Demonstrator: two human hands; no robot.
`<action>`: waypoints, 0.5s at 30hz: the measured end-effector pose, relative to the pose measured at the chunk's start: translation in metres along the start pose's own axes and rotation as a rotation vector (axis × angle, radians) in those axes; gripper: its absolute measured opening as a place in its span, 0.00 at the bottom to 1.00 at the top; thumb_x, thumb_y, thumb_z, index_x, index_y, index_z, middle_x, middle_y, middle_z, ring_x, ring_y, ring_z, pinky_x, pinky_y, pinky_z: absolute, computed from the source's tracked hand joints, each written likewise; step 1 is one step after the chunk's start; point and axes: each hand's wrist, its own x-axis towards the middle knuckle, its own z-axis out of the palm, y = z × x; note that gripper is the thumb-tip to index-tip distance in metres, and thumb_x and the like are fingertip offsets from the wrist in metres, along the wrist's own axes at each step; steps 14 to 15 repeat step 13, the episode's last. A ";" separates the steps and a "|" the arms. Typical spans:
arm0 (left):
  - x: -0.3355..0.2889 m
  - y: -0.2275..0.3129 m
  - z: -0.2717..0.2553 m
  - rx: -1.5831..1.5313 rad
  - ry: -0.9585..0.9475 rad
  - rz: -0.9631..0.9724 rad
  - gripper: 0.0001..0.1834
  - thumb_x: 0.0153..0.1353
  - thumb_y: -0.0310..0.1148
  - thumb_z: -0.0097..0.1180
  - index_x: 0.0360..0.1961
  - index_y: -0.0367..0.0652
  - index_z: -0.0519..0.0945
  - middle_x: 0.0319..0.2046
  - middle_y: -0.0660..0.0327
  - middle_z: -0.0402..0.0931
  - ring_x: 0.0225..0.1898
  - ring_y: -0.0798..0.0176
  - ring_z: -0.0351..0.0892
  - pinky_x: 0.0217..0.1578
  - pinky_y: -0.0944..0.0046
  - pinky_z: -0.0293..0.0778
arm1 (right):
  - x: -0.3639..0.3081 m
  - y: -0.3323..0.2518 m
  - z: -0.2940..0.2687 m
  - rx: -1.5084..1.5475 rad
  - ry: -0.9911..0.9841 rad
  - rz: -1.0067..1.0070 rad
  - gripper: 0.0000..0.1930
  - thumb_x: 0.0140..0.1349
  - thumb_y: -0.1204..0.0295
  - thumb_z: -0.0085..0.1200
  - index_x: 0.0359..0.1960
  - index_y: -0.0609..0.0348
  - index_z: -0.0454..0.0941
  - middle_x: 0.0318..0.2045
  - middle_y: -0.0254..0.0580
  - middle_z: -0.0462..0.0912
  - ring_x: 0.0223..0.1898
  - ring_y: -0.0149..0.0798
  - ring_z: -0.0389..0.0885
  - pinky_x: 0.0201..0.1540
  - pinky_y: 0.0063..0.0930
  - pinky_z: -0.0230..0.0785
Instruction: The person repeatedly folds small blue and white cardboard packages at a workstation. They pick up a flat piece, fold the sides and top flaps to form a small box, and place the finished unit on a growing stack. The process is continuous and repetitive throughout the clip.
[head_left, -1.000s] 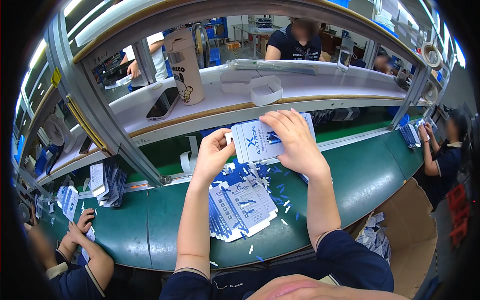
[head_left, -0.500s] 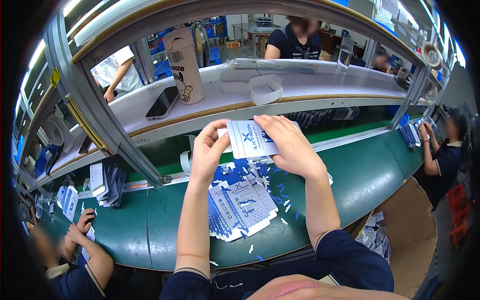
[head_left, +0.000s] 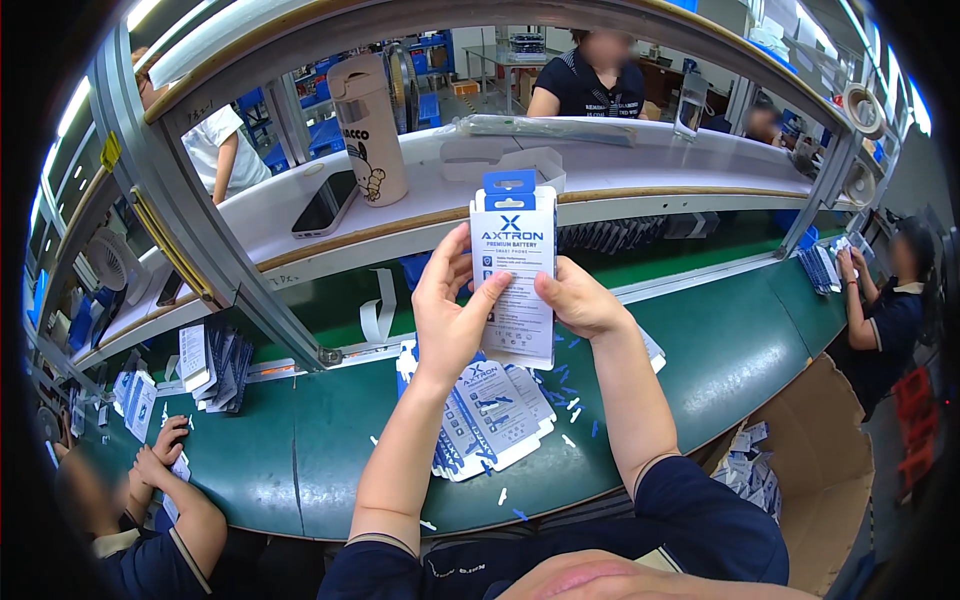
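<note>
A flat white and blue cardboard box (head_left: 520, 300) with a hanging tab at its top is upright in front of me, its printed face towards me. My left hand (head_left: 452, 305) is closed on its left side, thumb across the front and fingers behind. At the right edge, my right hand (head_left: 590, 303) touches the box with its thumb; its other fingers are partly hidden. Below lies a fanned pile of similar flat boxes (head_left: 500, 415) on the green table, with small blue and white paper scraps (head_left: 568, 442) scattered about.
A shelf (head_left: 640, 205) across the back bears a cream tumbler (head_left: 372, 140), a phone (head_left: 325, 205) and a glass (head_left: 690, 105). More boxes (head_left: 215, 370) stand at left. A large carton (head_left: 820, 470) sits at lower right. Co-workers are at both sides and beyond the shelf.
The box has turned from lying sideways to upright, its tab end up. My right hand has moved from over its face to its right edge, and my left thumb now lies across the front.
</note>
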 end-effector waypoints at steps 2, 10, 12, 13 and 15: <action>0.001 0.000 -0.005 -0.006 -0.011 -0.089 0.29 0.56 0.26 0.66 0.58 0.30 0.71 0.49 0.49 0.76 0.48 0.58 0.79 0.47 0.62 0.78 | -0.001 -0.001 0.002 0.020 0.016 0.002 0.36 0.59 0.45 0.59 0.56 0.67 0.71 0.48 0.47 0.79 0.50 0.35 0.77 0.53 0.31 0.70; 0.001 -0.004 -0.009 -0.016 0.080 -0.129 0.25 0.55 0.21 0.65 0.55 0.29 0.73 0.43 0.51 0.79 0.43 0.61 0.82 0.41 0.65 0.82 | 0.008 -0.001 0.006 -0.163 0.162 -0.110 0.28 0.68 0.49 0.48 0.47 0.67 0.76 0.43 0.43 0.82 0.44 0.30 0.79 0.47 0.26 0.73; 0.001 -0.005 -0.009 -0.004 0.103 -0.134 0.24 0.55 0.21 0.64 0.54 0.29 0.74 0.42 0.51 0.79 0.42 0.62 0.82 0.41 0.65 0.82 | 0.007 -0.006 0.008 -0.130 0.166 -0.121 0.28 0.69 0.49 0.45 0.48 0.67 0.75 0.44 0.43 0.82 0.44 0.29 0.79 0.49 0.25 0.72; 0.001 -0.005 -0.011 -0.004 0.087 -0.141 0.26 0.58 0.22 0.63 0.57 0.27 0.72 0.43 0.51 0.81 0.44 0.63 0.82 0.45 0.68 0.78 | 0.007 -0.008 0.009 -0.099 0.161 -0.101 0.28 0.70 0.49 0.45 0.50 0.67 0.74 0.44 0.43 0.82 0.45 0.29 0.78 0.50 0.25 0.71; 0.001 -0.005 -0.011 -0.004 0.087 -0.141 0.26 0.58 0.22 0.63 0.57 0.27 0.72 0.43 0.51 0.81 0.44 0.63 0.82 0.45 0.68 0.78 | 0.007 -0.008 0.009 -0.099 0.161 -0.101 0.28 0.70 0.49 0.45 0.50 0.67 0.74 0.44 0.43 0.82 0.45 0.29 0.78 0.50 0.25 0.71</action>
